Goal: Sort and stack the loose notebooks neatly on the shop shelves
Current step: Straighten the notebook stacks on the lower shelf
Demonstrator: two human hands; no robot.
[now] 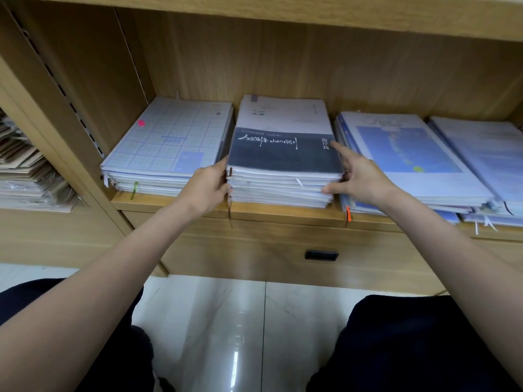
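A person crouches in front of a wooden shelf (254, 207) with piles of notebooks on it. The middle pile (280, 190) has a notebook with a dark grey and white cover (283, 142) on top, with white writing on the dark part.

The left hand (210, 188) is at the left side of this pile. Its fingers are curled against the near left corner, and they touch the edges of the notebooks there. The right hand (359, 176) is at the right side. Its pointer finger is straight and lies along the right edge of the top cover, and its thumb presses the front edge of the pile lower down (the other fingers are hidden behind the hand, so how they lie cannot be told). The pile sits between the two hands.

Just to the left is a pile with a pale blue checked cover (172, 140) on top, with a small pink sticker (140, 123) on it. To the right are two more piles with blue covers (407, 154), close beside each other. A thin orange ribbon (348, 215) hangs down over the shelf edge. Under the shelf is a drawer with a dark handle (321, 255). The floor is shiny white tile (235, 321).
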